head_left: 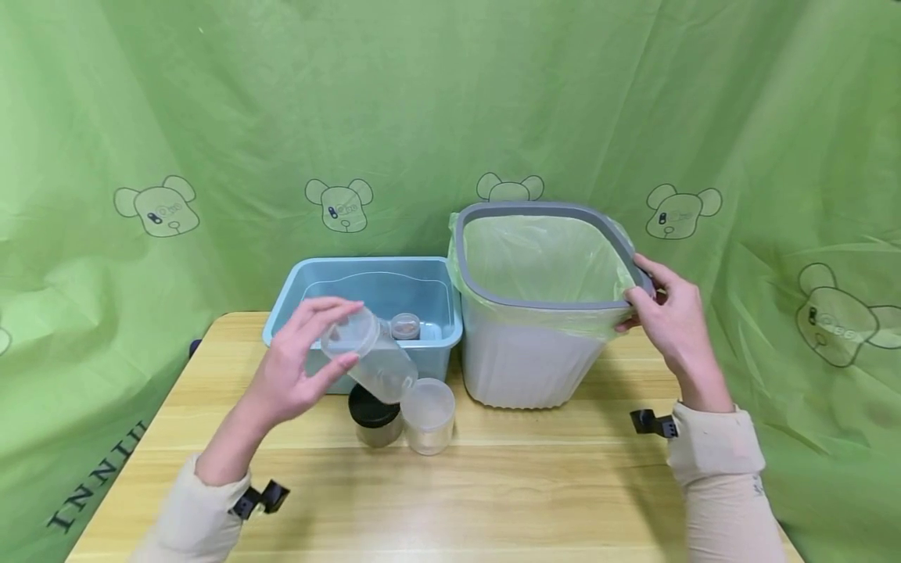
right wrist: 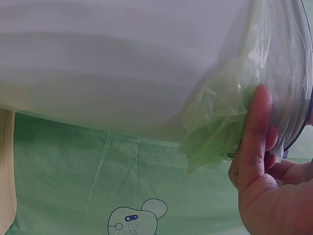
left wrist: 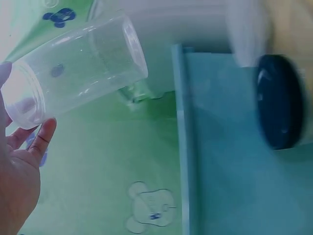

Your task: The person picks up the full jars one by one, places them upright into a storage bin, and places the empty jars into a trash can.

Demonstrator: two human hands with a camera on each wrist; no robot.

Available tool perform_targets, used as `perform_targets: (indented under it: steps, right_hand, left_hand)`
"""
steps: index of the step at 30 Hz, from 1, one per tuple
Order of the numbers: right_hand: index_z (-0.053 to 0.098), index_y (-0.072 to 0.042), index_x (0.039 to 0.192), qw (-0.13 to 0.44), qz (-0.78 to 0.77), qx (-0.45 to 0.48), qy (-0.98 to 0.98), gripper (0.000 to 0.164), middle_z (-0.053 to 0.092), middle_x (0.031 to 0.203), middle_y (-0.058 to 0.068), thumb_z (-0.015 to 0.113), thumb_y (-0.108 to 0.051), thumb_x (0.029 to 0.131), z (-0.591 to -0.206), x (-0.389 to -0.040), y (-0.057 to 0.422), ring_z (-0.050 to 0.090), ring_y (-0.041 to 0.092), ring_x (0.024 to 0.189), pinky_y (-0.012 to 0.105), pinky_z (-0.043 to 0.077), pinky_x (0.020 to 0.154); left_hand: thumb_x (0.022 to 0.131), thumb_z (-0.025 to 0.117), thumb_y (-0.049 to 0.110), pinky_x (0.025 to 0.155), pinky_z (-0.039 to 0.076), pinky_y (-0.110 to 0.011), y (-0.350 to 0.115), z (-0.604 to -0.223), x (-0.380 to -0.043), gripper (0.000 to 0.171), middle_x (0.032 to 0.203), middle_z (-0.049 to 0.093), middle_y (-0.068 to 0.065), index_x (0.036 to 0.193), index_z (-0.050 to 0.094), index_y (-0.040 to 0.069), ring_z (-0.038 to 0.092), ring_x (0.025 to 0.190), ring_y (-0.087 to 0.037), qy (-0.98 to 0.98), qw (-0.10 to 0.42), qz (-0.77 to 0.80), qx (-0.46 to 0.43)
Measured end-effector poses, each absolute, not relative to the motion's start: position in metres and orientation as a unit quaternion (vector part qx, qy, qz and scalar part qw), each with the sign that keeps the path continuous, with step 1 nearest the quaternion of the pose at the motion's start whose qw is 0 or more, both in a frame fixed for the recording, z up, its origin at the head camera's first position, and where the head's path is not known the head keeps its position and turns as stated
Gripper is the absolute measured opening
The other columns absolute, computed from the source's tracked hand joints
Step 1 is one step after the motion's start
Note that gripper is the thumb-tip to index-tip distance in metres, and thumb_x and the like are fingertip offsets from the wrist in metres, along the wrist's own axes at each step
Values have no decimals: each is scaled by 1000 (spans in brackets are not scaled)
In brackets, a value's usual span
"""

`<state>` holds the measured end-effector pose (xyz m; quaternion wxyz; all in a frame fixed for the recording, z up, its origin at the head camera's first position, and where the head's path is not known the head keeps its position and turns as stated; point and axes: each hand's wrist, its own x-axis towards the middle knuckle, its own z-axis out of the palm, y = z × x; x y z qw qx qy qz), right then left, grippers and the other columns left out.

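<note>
My left hand holds a clear plastic jar by its lidded end, tilted over the front rim of the blue basin. In the left wrist view the thumb and fingers pinch the end of that see-through jar. With my right hand I grip the grey rim of a white trash bin. A pale green bag lines the bin and folds over its rim; in the right wrist view the fingers press on the bag.
A black-lidded jar and a clear jar with a frosted lid stand side by side on the wooden table, before the basin. A small round container lies inside the basin. Behind hangs a green curtain with bear prints.
</note>
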<state>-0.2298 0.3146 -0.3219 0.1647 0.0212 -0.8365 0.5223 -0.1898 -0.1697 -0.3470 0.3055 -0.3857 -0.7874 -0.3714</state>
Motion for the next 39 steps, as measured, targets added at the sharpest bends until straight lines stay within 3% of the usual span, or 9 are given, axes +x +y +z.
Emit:
perform_targets:
  steps: [5,11,17,26,32,39]
  right_hand:
    - [36,-5,160,165,520,20,-838,64,54,104,12,51,-9,98,-322,-230,315,69,15,56,30,62,57]
    - [38,-5,160,168,521,23,-837,63,54,105,12,50,-8,98,-321,-230,313,69,15,56,30,62,56]
    - [38,-5,159,170,518,23,-838,63,55,107,13,50,-8,98,-321,-229,313,69,15,56,30,62,55]
    - [39,-5,159,172,514,25,-840,63,54,104,14,50,-7,97,-322,-231,314,69,15,56,30,61,55]
    - [39,-5,159,176,515,27,-839,63,54,107,14,50,-7,97,-322,-232,314,68,15,55,30,61,54]
    - [40,-4,158,180,519,33,-835,62,54,105,13,50,-5,96,-324,-233,314,68,15,55,34,62,56]
  left_hand:
    - [101,57,58,104,48,-24,-164,-318,-206,70,133,61,-23,138,61,-1,58,122,-29,-763,353,-384,-381]
    - [99,59,58,97,54,-22,-155,-291,-220,72,134,59,-25,140,60,-1,58,116,-24,-739,373,-429,-361]
    - [99,63,50,93,57,-23,-137,-276,-235,67,134,54,-24,143,58,-1,57,113,-19,-696,364,-499,-365]
    - [98,66,19,100,57,-31,-100,-265,-255,53,138,51,-23,145,54,-3,55,120,-21,-674,353,-534,-368]
    - [97,69,14,100,58,-33,-70,-269,-265,53,137,52,-20,147,54,1,56,118,-22,-688,326,-537,-363]
    - [98,70,20,99,58,-33,-39,-283,-273,56,140,52,-19,149,53,5,58,119,-27,-720,285,-515,-367]
